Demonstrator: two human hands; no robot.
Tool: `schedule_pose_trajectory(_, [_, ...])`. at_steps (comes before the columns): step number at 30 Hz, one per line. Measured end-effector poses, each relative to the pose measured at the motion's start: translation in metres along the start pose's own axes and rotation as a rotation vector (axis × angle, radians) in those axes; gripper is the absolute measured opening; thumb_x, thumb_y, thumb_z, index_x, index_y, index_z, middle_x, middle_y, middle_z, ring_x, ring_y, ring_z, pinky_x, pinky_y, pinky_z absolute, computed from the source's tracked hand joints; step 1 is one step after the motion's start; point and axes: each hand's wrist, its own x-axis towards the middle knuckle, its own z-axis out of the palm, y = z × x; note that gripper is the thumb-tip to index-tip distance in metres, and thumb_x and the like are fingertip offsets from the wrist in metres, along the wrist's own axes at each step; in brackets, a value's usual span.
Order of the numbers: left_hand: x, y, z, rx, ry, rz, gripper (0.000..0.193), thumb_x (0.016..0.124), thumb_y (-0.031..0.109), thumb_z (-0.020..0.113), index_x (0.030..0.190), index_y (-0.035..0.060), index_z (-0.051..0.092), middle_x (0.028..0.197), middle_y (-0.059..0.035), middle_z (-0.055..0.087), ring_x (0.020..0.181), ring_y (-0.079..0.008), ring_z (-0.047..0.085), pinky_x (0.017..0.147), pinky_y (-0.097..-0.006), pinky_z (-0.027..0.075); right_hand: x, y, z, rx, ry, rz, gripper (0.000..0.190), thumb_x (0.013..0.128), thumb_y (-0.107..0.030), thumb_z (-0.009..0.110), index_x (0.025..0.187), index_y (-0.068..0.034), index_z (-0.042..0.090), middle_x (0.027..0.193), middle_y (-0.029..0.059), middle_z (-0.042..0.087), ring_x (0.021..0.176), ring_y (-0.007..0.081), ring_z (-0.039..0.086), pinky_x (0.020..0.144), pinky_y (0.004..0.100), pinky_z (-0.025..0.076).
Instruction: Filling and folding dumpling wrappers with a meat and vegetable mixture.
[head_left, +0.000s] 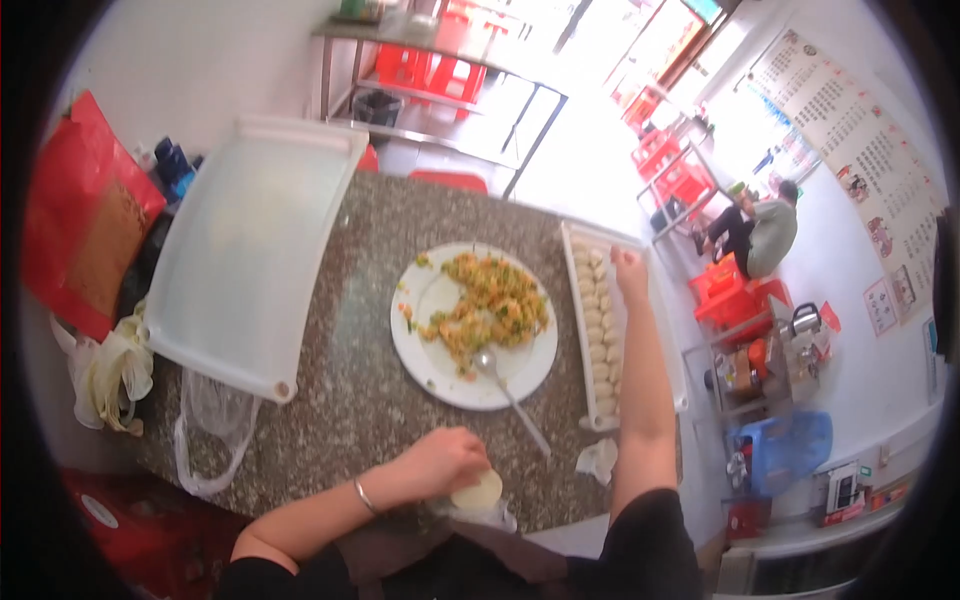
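My left hand (448, 459), with a metal bangle at its wrist, is curled and grips the edge of a round pale dough wrapper (480, 491) at the near table edge. Crumpled clear plastic (495, 517) lies beneath the wrapper. My right hand (630, 271) reaches over the far end of a white tray (568, 262). Its fingers are bent close together; whether they hold anything is hidden. Rows of folded dumplings (596, 330) fill the tray's left part. Between my arms stands a white plate (412, 367) of chopped filling (495, 304), with a metal spoon (517, 405) resting on its rim.
A whitish plastic tray or lid (247, 247) lies at the left of the speckled stone table (337, 435), beside plastic bags (214, 420) and a red bag (90, 217). Crumpled white paper or plastic (598, 460) is by my right forearm. A seated person (769, 232) is at the far right.
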Motion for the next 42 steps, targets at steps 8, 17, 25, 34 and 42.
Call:
schedule_pose_trajectory(8, [-0.007, 0.008, 0.001, -0.009, -0.083, 0.003, 0.019, 0.079, 0.014, 0.067, 0.097, 0.0096, 0.068, 0.098, -0.0063, 0.063, 0.094, -0.0258, 0.060, 0.079, -0.0368, 0.050, -0.176, -0.125, -0.058, 0.228, -0.282, -0.236, 0.021, 0.085, -0.017, 0.066, 0.098, -0.001, 0.066, 0.095, 0.0131, 0.068, 0.090, 0.0222, 0.064, 0.082, 0.0332, 0.048])
schedule_pose_trajectory(17, [0.001, 0.003, -0.001, 0.061, -0.058, 0.019, 0.016, 0.080, 0.018, 0.067, 0.093, 0.0095, 0.067, 0.097, -0.0061, 0.063, 0.093, -0.0263, 0.060, 0.079, -0.0366, 0.050, -0.350, -0.148, -0.078, 0.306, -0.630, -0.302, 0.022, 0.079, -0.009, 0.069, 0.101, -0.004, 0.068, 0.099, 0.0125, 0.066, 0.094, 0.0257, 0.064, 0.082, 0.0337, 0.051])
schedule_pose_trajectory(25, [0.001, 0.019, -0.001, 0.094, -0.101, -0.086, 0.016, 0.078, 0.018, 0.067, 0.092, 0.0088, 0.067, 0.093, -0.0070, 0.063, 0.089, -0.0271, 0.061, 0.077, -0.0377, 0.050, -0.413, -0.126, -0.041, 0.259, -0.207, -0.237, 0.016, 0.074, -0.009, 0.075, 0.089, -0.005, 0.071, 0.090, 0.0091, 0.066, 0.083, 0.0233, 0.065, 0.072, 0.0327, 0.052])
schedule_pose_trajectory(34, [-0.003, 0.035, -0.007, 0.146, -0.149, -0.156, 0.024, 0.076, 0.020, 0.068, 0.097, 0.0095, 0.064, 0.092, -0.0093, 0.061, 0.090, -0.0297, 0.060, 0.078, -0.0399, 0.049, -0.418, -0.122, -0.036, 0.218, -0.072, -0.313, 0.012, 0.068, -0.007, 0.078, 0.076, -0.007, 0.069, 0.083, 0.0079, 0.065, 0.080, 0.0231, 0.063, 0.068, 0.0330, 0.050])
schedule_pose_trajectory(42, [-0.009, 0.024, -0.001, 0.095, 0.019, -0.020, 0.021, 0.075, 0.016, 0.070, 0.093, 0.0067, 0.064, 0.097, -0.0099, 0.063, 0.090, -0.0301, 0.061, 0.078, -0.0384, 0.050, -0.415, -0.140, -0.045, 0.335, -0.154, -0.435, 0.018, 0.067, -0.009, 0.077, 0.082, -0.009, 0.067, 0.083, 0.0059, 0.063, 0.076, 0.0271, 0.059, 0.072, 0.0372, 0.046])
